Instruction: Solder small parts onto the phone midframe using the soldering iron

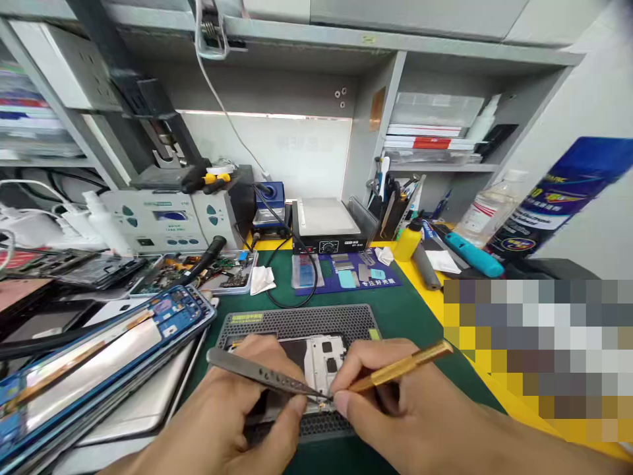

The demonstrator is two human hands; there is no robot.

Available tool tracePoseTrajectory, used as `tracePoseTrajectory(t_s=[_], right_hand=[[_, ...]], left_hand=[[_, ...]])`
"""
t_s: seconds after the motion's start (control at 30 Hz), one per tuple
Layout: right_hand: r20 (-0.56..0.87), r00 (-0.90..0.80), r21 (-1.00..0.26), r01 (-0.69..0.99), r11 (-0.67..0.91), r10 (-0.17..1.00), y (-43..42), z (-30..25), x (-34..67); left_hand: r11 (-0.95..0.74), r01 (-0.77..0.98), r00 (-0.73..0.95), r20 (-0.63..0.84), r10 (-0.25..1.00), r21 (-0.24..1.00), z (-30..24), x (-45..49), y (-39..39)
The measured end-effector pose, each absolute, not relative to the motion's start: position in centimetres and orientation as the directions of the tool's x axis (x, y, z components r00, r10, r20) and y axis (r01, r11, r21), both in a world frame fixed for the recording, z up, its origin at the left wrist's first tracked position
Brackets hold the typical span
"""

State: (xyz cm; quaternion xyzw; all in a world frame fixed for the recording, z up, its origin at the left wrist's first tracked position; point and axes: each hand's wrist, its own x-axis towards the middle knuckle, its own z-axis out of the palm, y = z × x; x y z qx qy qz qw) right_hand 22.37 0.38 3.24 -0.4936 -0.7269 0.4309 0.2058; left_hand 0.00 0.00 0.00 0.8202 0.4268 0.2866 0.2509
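Observation:
A pair of grey tweezers (257, 373) is gripped in my left hand (247, 402), its tips pointing right at the lower edge of an opened phone (316, 363). My right hand (380, 389) is closed around a gold-handled screwdriver (403, 366), which slants down to the left. Both tool tips come together at the same small spot on the phone; what they touch is too small to make out. Under the phone lies a dark perforated mat (301, 316). My hands cover much of the phone's left part and lower right corner.
Disassembled phones (113, 356) are stacked at the left. Behind them stand a parts tray (242, 280) and a white control station (168, 221). A hot plate (326, 224) sits at the back, with a yellow bottle (408, 241) and spray can (558, 198) to the right.

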Motion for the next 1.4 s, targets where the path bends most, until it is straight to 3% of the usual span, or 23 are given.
tracePoseTrajectory(t_s=[0.87, 1.27, 1.4], right_hand=[[-0.122, -0.44, -0.825, 0.543, 0.155, 0.89, 0.48, 3.44, 22.43], [-0.097, -0.484, -0.85, 0.495, 0.181, 0.87, 0.53, 3.55, 22.48], [-0.084, -0.485, -0.843, 0.501, 0.198, 0.87, 0.49, 3.6, 22.59]], left_hand=[[-0.521, 0.551, 0.511, 0.23, 0.828, 0.652, 0.75, -0.19, 0.03], [-0.56, 0.535, 0.505, 0.291, 0.812, 0.633, 1.05, 0.07, 0.16], [-0.527, 0.553, 0.509, 0.239, 0.827, 0.646, 0.97, 0.04, 0.09]])
